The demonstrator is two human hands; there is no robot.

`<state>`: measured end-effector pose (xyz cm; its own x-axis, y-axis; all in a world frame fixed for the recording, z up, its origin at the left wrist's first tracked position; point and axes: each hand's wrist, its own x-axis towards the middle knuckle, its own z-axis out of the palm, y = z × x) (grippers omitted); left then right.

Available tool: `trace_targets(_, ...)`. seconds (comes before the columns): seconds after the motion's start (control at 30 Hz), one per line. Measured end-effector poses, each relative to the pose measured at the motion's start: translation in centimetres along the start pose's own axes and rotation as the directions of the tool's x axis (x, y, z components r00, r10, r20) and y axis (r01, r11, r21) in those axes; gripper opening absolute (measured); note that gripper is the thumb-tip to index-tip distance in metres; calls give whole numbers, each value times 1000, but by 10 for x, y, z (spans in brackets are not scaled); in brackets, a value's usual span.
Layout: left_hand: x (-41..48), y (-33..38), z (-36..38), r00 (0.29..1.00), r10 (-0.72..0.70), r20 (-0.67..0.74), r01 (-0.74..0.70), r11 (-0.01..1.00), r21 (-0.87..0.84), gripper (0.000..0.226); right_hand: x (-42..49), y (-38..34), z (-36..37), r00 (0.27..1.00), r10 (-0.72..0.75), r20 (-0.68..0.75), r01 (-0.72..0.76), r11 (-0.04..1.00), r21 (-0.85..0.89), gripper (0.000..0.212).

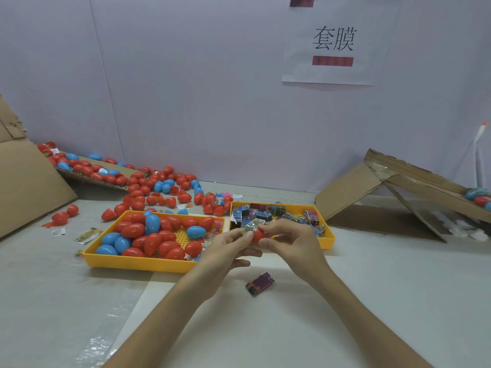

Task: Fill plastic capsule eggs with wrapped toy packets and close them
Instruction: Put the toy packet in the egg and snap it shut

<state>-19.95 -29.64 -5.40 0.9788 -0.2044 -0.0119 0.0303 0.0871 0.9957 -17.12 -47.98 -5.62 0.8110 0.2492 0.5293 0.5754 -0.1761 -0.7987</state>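
Across the table (345,301), most of the work appears still to be done. A big heap of loose eggs (159,187), red and blue, spills off the left cardboard (32,179), and some of them look like open halves. The left tray (138,262) is well stocked with eggs too, though whether those are filled cannot be told. Only a few eggs sit at the far end of the right chute (479,197), probably the finished ones. The right tray (328,235) holds many wrapped packets. Over the gap between the trays, the right hand (292,240) grips a red egg (257,235) between thumb and curled fingers. The left hand (225,248) pinches a silver packet (251,225) right against the egg, seemingly mid-stuffing. This egg is not yet closed. A stray packet (259,283) lies on the table below the hands.
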Motion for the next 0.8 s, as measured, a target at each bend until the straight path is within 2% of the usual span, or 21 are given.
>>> trace_targets(0.3, 0, -1, 0, 1000, 13, -20, -14, 1000, -11, 27, -1, 1, 2, 1000, 22, 18, -21, 999, -23, 34)
trace_targets(0.8, 0, -1, -1, 1000, 14, -6, -14, 1000, -18, 28, -1, 4, -1, 999, -33, -7, 33, 999, -27, 33)
